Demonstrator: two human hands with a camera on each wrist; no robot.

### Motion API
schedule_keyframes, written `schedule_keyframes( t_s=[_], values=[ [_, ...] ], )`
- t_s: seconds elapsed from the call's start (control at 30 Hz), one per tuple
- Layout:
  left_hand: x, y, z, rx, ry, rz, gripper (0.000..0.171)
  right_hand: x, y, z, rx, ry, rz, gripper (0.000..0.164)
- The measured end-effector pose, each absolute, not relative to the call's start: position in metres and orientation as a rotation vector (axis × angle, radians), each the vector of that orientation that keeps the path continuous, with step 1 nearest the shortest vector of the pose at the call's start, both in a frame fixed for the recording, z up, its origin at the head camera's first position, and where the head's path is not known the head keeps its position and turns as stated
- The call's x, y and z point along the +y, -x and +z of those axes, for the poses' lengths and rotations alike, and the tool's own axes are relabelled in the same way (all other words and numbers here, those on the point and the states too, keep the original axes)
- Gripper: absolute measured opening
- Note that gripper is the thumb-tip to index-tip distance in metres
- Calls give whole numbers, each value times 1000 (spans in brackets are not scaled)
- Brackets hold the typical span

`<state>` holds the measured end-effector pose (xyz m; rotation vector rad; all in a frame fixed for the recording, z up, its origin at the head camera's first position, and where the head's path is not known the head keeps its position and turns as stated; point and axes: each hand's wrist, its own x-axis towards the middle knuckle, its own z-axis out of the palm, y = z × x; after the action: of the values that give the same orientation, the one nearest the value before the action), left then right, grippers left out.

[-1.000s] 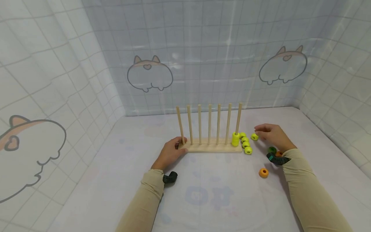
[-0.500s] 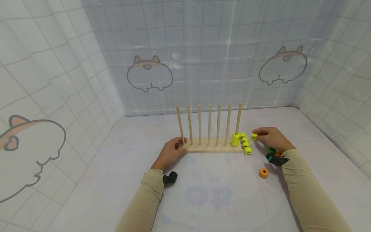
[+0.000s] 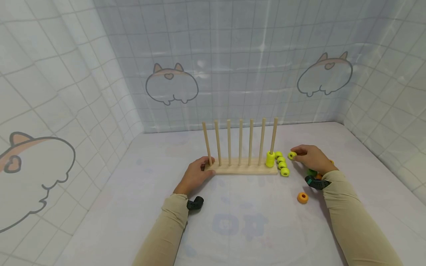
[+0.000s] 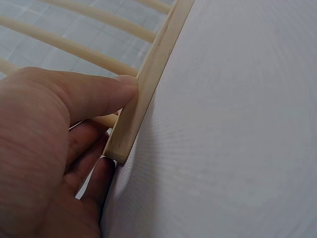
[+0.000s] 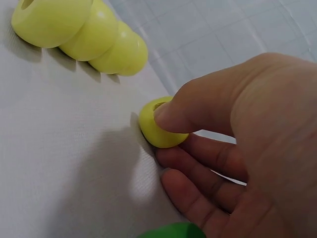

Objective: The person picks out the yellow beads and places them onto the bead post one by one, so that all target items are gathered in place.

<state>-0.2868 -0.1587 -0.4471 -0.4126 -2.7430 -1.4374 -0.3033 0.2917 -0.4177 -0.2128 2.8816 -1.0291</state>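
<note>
A wooden peg rack (image 3: pixel 243 170) with a row of upright dowels stands on the table. My left hand (image 3: pixel 195 175) grips its left end; in the left wrist view the thumb (image 4: pixel 106 94) presses the base's edge, the fingers behind. Yellow beads (image 3: pixel 270 159) sit stacked at the foot of the rightmost dowel. Right of the rack, my right hand (image 3: pixel 313 158) pinches a yellow bead (image 5: pixel 161 130) between thumb and fingers, close to the cloth. Several more yellow beads (image 5: pixel 94 42) lie in a row between that hand and the rack.
An orange bead (image 3: pixel 302 198) lies alone on the cloth in front of the right wrist. A green bead (image 3: pixel 312 172) and other orange beads are partly hidden under the right hand and wrist. A tiled-pattern sheet (image 3: pixel 233 74) rises behind the table.
My right hand has closed its thumb and fingers on the loose yellow bead, which is raised very slightly. The left hand and the rack have stayed in place.
</note>
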Motion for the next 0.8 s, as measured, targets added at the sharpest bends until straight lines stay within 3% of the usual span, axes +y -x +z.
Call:
schedule_keyframes(
  t_s=[0.8],
  values=[
    [-159, 288, -447, -2745, 420, -1434, 37, 278, 299, -405, 2714, 40, -1624, 48]
  ],
)
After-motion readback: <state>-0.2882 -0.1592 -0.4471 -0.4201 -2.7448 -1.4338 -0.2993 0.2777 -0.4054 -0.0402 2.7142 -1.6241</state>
